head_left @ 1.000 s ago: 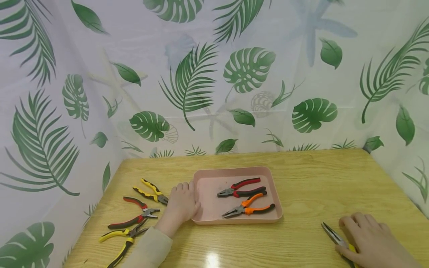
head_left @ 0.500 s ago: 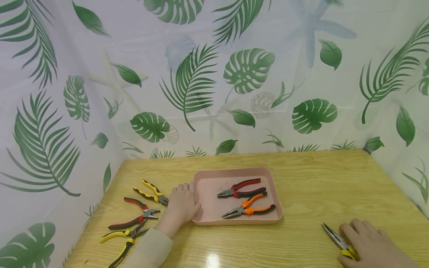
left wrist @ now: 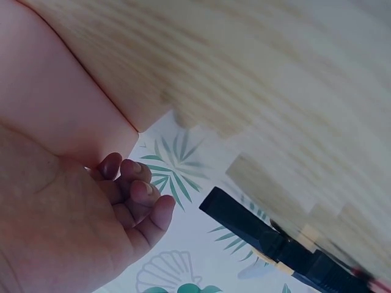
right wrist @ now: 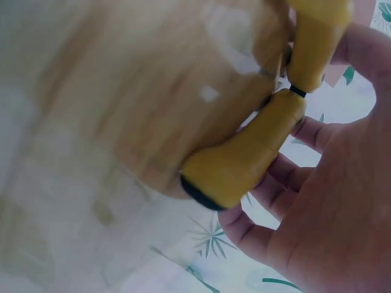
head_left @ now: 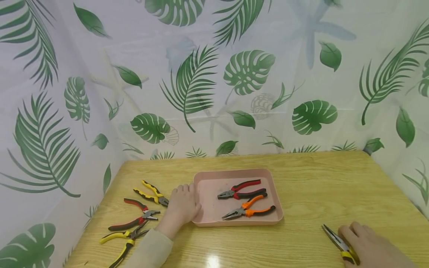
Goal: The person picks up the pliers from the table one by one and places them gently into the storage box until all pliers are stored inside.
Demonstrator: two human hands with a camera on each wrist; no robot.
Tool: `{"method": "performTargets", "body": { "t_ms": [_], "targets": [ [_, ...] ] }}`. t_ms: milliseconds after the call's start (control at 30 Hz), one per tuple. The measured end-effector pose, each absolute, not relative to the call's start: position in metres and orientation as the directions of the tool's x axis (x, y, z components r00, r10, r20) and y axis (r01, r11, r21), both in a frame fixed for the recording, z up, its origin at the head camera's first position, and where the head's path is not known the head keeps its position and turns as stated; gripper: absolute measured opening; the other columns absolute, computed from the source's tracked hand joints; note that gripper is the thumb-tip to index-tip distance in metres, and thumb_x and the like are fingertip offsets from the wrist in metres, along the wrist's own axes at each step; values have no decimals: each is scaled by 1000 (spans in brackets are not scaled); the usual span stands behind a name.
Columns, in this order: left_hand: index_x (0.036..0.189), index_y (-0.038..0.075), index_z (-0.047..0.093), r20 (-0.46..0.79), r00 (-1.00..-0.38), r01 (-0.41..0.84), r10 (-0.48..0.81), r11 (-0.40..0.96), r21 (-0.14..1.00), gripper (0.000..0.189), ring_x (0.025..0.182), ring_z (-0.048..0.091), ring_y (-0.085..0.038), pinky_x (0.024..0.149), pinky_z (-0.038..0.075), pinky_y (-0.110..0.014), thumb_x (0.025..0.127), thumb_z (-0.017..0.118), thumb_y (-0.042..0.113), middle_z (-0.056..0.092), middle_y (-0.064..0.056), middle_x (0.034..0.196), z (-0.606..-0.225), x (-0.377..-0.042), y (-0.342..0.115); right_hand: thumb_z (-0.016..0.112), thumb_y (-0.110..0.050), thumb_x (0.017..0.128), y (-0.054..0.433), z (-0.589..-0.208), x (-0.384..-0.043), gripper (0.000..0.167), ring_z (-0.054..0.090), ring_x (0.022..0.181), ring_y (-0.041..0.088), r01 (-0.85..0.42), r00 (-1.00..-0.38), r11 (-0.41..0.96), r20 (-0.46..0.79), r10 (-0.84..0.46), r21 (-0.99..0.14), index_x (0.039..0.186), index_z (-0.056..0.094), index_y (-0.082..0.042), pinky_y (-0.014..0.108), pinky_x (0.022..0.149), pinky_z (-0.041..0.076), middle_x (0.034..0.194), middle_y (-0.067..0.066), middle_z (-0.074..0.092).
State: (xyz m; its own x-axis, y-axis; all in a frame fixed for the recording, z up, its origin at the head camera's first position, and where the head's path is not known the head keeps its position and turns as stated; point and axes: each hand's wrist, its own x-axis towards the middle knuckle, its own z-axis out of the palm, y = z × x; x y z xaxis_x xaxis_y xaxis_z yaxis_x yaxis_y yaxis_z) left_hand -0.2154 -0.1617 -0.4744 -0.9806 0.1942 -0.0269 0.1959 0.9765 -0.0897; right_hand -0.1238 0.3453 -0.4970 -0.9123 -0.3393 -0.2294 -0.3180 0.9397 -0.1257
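Note:
My right hand [head_left: 372, 242] grips the yellow handles of a pair of long-nose pliers [head_left: 340, 240] at the table's right; the metal nose points to the upper left. In the right wrist view, fingers curve against the yellow handle [right wrist: 250, 152]. A pink tray [head_left: 234, 223] stands mid-table, holding red-and-black combination pliers [head_left: 241, 189] and orange-and-black long-nose pliers [head_left: 248, 208]. My left hand [head_left: 182, 204] rests against the tray's left side, thumb overlapping its rim. From the left wrist, this hand's fingers [left wrist: 146, 213] look loosely bent with nothing in them.
Left of the tray lie yellow-and-black pliers [head_left: 154, 193], spread red-and-black pliers [head_left: 139, 215] and spread yellow long-nose pliers [head_left: 125, 238], close to the left forearm. A leaf-printed sheet [head_left: 214, 93] hangs along the wooden table's [head_left: 321, 178] back and sides.
The right hand has shifted slightly lower over the pliers, and its thumb, visible along them earlier, is now hidden. The left hand and the tray have stayed in place.

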Motion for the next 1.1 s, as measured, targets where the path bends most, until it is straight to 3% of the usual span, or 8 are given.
{"method": "performTargets", "body": {
  "t_ms": [200, 267, 400, 467, 633, 1100],
  "targets": [
    [122, 1, 52, -32, -981, 195, 193, 977, -82, 45, 100, 60, -31, 93, 52, -47, 98, 61, 38, 61, -16, 107, -475, -216, -162, 71, -78, 83, 349, -494, -121, 81, 38, 72, 2, -322, -896, 937, -275, -349, -138, 134, 59, -17, 24, 60, 38, 98, -3, 52],
    [122, 1, 52, -31, -980, 197, 195, 976, -88, 45, 101, 61, -32, 93, 52, -47, 98, 61, 39, 61, -16, 107, -476, -216, -162, 71, -78, 83, 350, -492, -121, 85, 39, 72, 0, -327, -886, 931, -290, -361, -161, 136, 58, -13, 24, 61, 39, 100, -2, 53],
    [120, 2, 52, -24, -980, 201, 199, 974, -104, 45, 100, 61, -32, 92, 52, -47, 98, 62, 40, 61, -15, 105, -478, -217, -163, 74, -68, 88, 351, -492, -124, 75, 41, 73, -1, -315, -865, 918, -327, -382, -240, 134, 58, -11, 24, 63, 41, 101, -1, 54],
    [120, 2, 52, -22, -980, 201, 200, 974, -103, 46, 99, 61, -31, 91, 52, -47, 97, 62, 40, 61, -15, 105, -478, -217, -163, 76, -55, 92, 352, -493, -125, 59, 40, 71, -1, -328, -852, 896, -316, -418, -300, 127, 58, -10, 24, 62, 40, 97, -1, 52],
    [120, 1, 52, -31, -980, 199, 197, 975, -104, 46, 99, 61, -31, 92, 52, -47, 98, 62, 41, 61, -15, 105, -477, -217, -163, 76, -41, 95, 354, -495, -127, 40, 35, 68, 0, -350, -835, 862, -296, -464, -366, 115, 57, -13, 24, 60, 34, 90, -1, 46],
    [121, 2, 52, -33, -981, 191, 189, 977, -97, 46, 97, 59, -30, 91, 52, -47, 97, 62, 40, 60, -15, 104, -476, -217, -163, 76, -55, 92, 356, -496, -131, 51, 36, 67, 0, -386, -814, 853, -306, -494, -351, 115, 56, -14, 24, 59, 34, 89, -1, 46]
  ]
}}
